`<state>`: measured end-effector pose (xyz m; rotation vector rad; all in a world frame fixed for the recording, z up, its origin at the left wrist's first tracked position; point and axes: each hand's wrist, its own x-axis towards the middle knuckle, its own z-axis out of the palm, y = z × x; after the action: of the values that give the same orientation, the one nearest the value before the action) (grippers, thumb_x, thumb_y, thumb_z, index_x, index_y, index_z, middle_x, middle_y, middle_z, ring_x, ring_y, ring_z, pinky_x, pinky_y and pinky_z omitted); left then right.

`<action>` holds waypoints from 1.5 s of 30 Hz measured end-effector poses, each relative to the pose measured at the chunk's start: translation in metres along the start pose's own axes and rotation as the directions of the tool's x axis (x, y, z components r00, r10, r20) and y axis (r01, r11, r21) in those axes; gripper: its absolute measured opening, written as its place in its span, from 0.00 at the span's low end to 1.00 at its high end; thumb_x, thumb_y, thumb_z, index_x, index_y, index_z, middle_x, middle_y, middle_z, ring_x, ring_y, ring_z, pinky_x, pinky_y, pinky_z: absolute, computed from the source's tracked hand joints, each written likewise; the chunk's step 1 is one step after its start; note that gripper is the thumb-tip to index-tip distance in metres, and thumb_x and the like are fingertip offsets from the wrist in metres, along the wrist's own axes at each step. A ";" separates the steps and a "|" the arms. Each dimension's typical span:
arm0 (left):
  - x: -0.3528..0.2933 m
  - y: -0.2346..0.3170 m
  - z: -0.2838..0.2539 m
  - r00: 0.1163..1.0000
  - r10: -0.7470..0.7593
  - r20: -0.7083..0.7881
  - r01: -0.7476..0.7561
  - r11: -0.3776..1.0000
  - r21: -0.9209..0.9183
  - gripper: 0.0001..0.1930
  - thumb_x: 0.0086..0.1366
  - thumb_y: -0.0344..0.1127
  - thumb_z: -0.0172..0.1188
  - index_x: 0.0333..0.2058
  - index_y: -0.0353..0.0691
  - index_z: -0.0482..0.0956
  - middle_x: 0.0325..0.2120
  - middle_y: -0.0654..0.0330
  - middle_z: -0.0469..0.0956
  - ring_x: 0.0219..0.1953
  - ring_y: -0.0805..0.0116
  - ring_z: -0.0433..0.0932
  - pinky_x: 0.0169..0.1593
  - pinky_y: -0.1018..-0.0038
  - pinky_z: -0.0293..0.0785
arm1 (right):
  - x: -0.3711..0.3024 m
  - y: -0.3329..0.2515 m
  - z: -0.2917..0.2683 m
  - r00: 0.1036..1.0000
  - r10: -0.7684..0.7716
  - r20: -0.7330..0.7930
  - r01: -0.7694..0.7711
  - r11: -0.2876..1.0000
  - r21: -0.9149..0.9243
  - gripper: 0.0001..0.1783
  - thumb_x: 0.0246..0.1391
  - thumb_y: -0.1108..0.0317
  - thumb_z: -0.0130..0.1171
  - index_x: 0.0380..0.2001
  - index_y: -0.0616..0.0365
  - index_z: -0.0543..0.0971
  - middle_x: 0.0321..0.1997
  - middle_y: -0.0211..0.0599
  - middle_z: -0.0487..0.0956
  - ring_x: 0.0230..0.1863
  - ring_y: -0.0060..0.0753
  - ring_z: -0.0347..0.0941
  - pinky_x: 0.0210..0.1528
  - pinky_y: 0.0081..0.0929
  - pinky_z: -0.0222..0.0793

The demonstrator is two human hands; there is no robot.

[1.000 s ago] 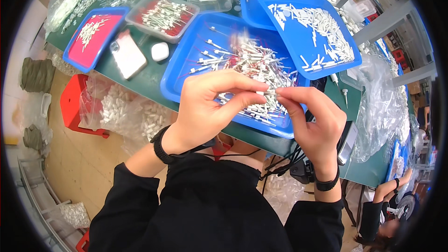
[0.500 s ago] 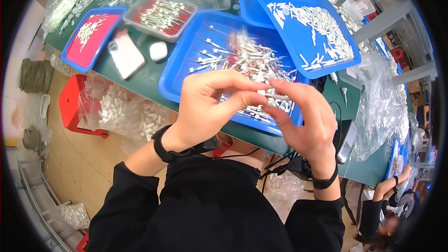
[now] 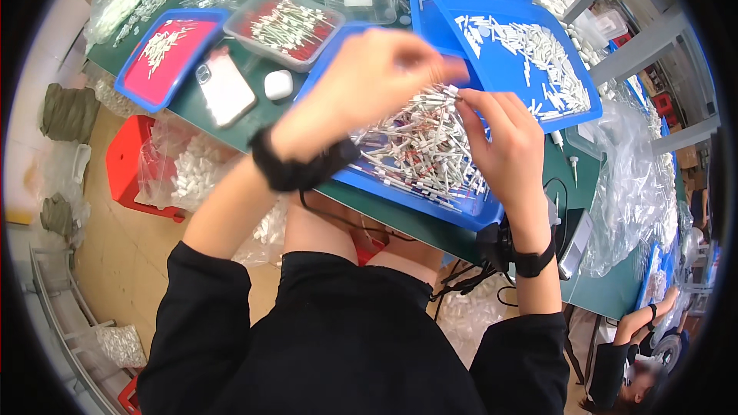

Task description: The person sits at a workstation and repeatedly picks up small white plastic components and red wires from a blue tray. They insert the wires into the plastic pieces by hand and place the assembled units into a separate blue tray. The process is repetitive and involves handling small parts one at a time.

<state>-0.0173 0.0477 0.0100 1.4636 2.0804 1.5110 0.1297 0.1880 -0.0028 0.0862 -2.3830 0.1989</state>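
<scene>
A large blue tray (image 3: 480, 218) lies in front of me, heaped with thin white stick-like parts (image 3: 423, 146), some with dark red bits among them. My left hand (image 3: 377, 81) is over the far left of this tray, its fingers blurred by motion and pointing right. Above the right side of the heap, my right hand (image 3: 507, 138) has thumb and forefinger pinched together. White pieces show beside those fingertips, but I cannot tell whether they are gripped or part of the heap. Black straps circle both wrists.
To the right, another blue tray (image 3: 507, 81) holds short white tubes. At left are a pink-bottomed blue tray (image 3: 143, 81), a clear box of sticks (image 3: 265, 42), a phone (image 3: 227, 92) and a white case (image 3: 278, 85). A red stool (image 3: 127, 154) stands below; a co-worker (image 3: 630, 353) is far right.
My hands have come apart from holding a small white piece between them. The left has swung up and away over the tray; the right has moved slightly up. The view has shifted a little.
</scene>
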 end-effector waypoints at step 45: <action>-0.065 0.029 -0.002 0.978 -0.079 -0.193 0.006 0.936 -0.351 0.07 0.56 0.21 0.61 0.35 0.32 0.82 0.29 0.58 0.82 0.32 0.74 0.81 0.38 0.81 0.76 | -0.010 0.121 -0.018 0.800 0.510 0.314 -0.455 0.859 -0.235 0.10 0.45 0.68 0.60 0.31 0.62 0.81 0.28 0.47 0.80 0.30 0.45 0.77 0.37 0.37 0.71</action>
<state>0.0314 -0.0044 0.0103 1.1677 1.8019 1.9627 0.1347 0.3105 -0.0113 -0.6227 -2.7459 0.2630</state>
